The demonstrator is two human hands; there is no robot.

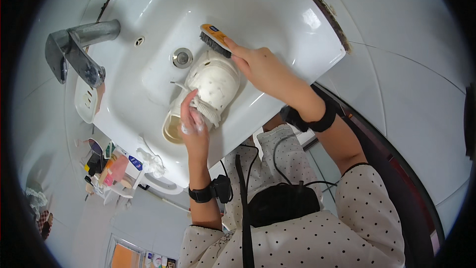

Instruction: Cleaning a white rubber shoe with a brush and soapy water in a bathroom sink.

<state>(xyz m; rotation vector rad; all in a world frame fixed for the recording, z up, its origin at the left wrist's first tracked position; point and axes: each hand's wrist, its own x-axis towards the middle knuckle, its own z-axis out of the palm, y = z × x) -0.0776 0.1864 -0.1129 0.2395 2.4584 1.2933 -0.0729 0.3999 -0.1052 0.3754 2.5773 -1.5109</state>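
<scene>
White dotted clothing [297, 238]: closest to my camera, with a black pouch [282, 204] and thin black cables at the lap.
Wrist straps [325, 115]: black, one on each forearm I look down on.
Left hand [193, 131]: closed on the shoe near its opening, as I read it from here, index finger stretched along the shoe, white foam on the skin.
Right hand [260, 67]: gripping the brush by one end, index finger laid along its back.
White shoe [220, 84]: lying in the sink, toe pointing away from me, opening at the left hand, pale laces [210, 114] bunched across it.
Brush [214, 32]: orange and white back, dark grey bristles, at the toe; I cannot tell whether the bristles touch.
White sink [263, 7]: glossy, around the shoe.
Drain [182, 58]: round, metal, just beside the toe.
Soap dish [85, 101]: white, at the left rim.
Tap [79, 44]: chrome, left of the sink, spout toward the basin.
Shelf [126, 192]: lower left, crowded with small items too small for me to sort.
Pale tiles [416, 34]: beyond the right rim.
</scene>
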